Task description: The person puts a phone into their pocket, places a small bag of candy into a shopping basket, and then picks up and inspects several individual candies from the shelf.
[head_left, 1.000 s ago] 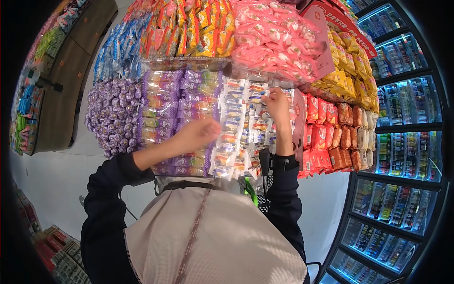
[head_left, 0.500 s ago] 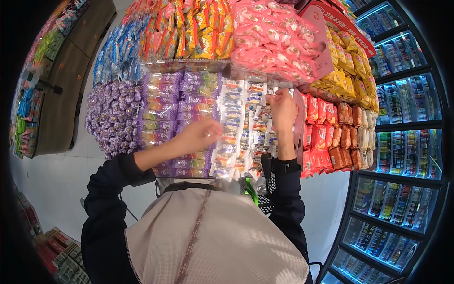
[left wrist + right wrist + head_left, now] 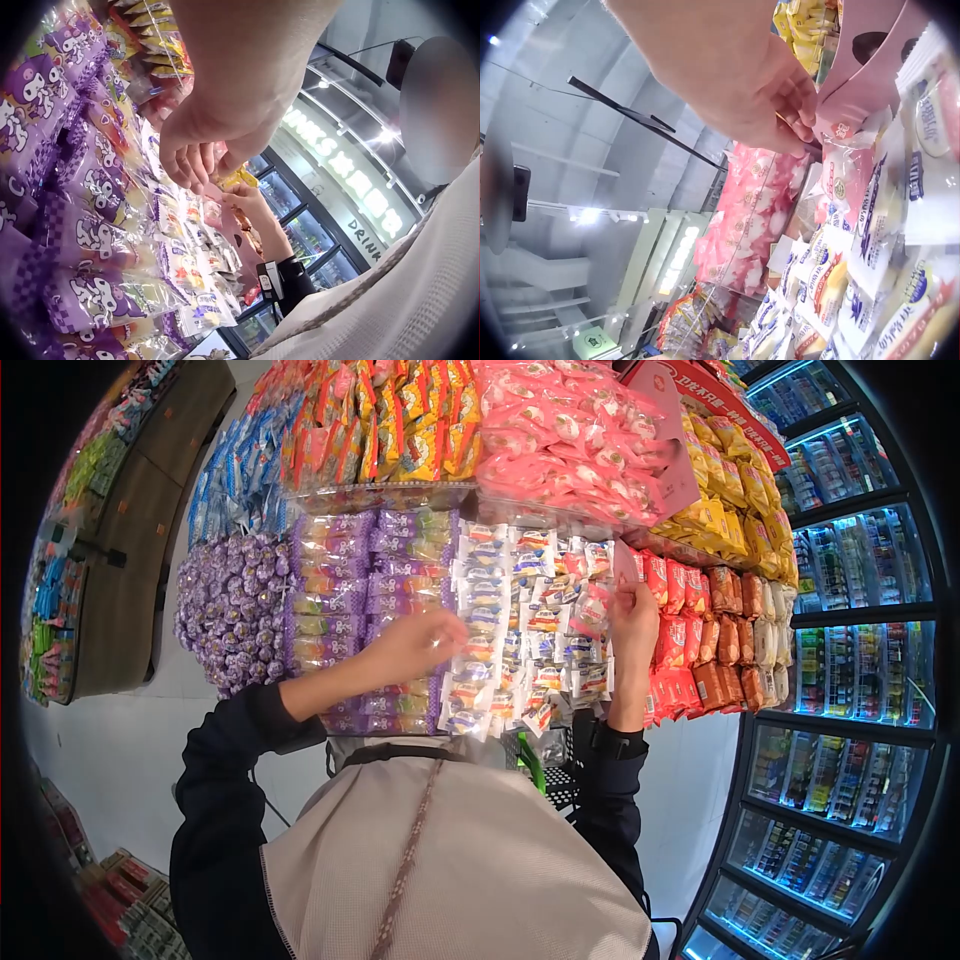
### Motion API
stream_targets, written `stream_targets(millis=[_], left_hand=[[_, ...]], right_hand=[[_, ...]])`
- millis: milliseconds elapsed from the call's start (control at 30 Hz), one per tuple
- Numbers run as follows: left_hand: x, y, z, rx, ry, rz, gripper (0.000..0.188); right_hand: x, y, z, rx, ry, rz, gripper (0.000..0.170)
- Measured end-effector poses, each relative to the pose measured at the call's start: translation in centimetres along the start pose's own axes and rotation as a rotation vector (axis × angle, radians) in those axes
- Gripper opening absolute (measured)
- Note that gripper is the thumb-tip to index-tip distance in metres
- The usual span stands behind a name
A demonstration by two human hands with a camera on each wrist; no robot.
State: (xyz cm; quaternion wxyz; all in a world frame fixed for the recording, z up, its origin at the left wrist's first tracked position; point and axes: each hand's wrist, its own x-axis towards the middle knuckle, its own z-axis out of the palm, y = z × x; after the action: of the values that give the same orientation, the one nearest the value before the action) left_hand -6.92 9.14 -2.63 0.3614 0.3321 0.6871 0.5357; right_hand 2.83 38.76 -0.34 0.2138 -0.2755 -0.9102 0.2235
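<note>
My left hand [image 3: 430,641] hovers over the boundary between purple candy packets [image 3: 330,600] and white candy packets [image 3: 483,630]; in the left wrist view its fingers [image 3: 196,161] hang loosely curled with nothing in them. My right hand [image 3: 633,640] is at the pink cardboard divider [image 3: 625,560] right of the white packets. In the right wrist view, its thumb and curled fingers [image 3: 799,105] pinch the divider's edge, partly hidden by the hand. A single pink packet [image 3: 591,605] lies on the white ones, just left of this hand; the right wrist view shows this pink packet [image 3: 846,176] close up.
Behind are yellow-red bags [image 3: 425,410], pink packets [image 3: 570,440] and yellow packets [image 3: 715,490]. Purple wrapped balls [image 3: 235,615] lie at left, red packets [image 3: 680,640] at right. Lit drink coolers [image 3: 860,650] line the right side; a black basket with green [image 3: 530,760] is below the counter.
My right hand has moved right and toward me, from the back of the white packets to the divider. The pink packet now shows on the white ones. My left hand has barely moved.
</note>
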Motion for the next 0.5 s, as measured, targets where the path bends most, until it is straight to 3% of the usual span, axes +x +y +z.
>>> stream_targets(millis=[167, 267, 367, 467, 500], left_hand=[[-0.3, 1.1, -0.2, 0.01, 0.0, 0.008, 0.016], [-0.4, 0.9, -0.3, 0.036, 0.011, 0.009, 0.016], [-0.5, 0.6, -0.5, 0.018, 0.023, 0.007, 0.017], [-0.5, 0.7, -0.7, -0.02, 0.028, -0.003, 0.018], [-0.5, 0.7, -0.8, -0.034, 0.031, -0.006, 0.018]], right_hand=[[-0.3, -0.5, -0.2, 0.002, -0.158, -0.134, 0.033], [-0.1, 1.2, 0.9, -0.184, -0.057, -0.405, 0.038], [-0.4, 0.3, 0.4, -0.111, -0.09, -0.302, 0.037], [-0.7, -1.3, -1.2, 0.161, -0.109, -0.179, 0.031], [-0.8, -1.2, -1.2, 0.229, -0.045, -0.184, 0.022]])
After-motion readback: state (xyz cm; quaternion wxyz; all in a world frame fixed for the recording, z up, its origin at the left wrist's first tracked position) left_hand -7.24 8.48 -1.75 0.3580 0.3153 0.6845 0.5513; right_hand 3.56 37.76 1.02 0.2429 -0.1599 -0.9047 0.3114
